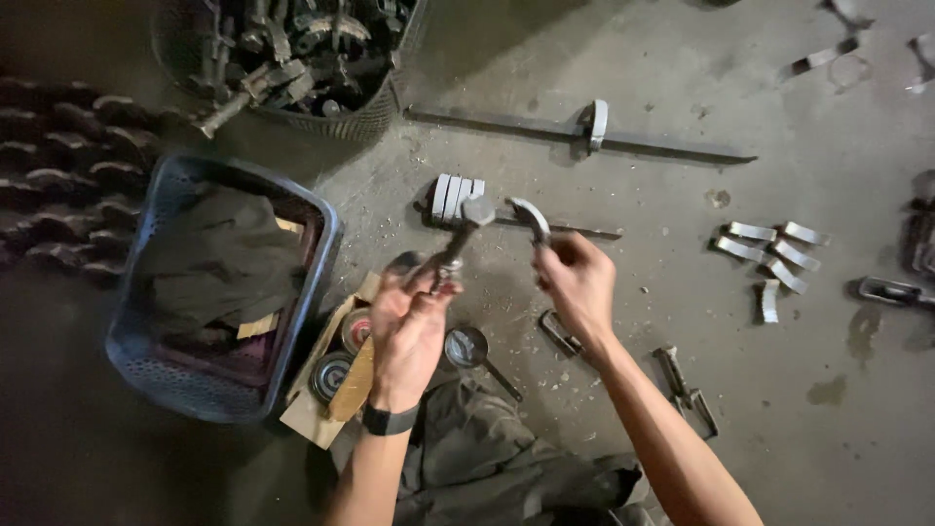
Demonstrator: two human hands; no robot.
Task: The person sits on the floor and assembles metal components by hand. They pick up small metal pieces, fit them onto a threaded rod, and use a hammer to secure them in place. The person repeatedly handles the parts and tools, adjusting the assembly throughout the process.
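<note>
My left hand (407, 326) grips the shaft of a large metal bolt (466, 226), its hex head pointing up and away from me. My right hand (577, 282) pinches a curved, shiny metal half-shell (531, 218) by its lower end, held just right of the bolt head. The two pieces are close but apart. A black band sits on my left wrist. Behind the bolt head, a row of similar shells (454, 195) stands on a thin metal bar (560, 229) lying on the concrete floor.
A blue plastic basket (156, 229) with dark cloth sits at left. A dark basket of metal parts (292, 58) stands at the top. A cardboard box of round tins (336, 365) lies by my left wrist. Loose shells (774, 258) and clamps lie at right. A long bar (575, 136) crosses behind.
</note>
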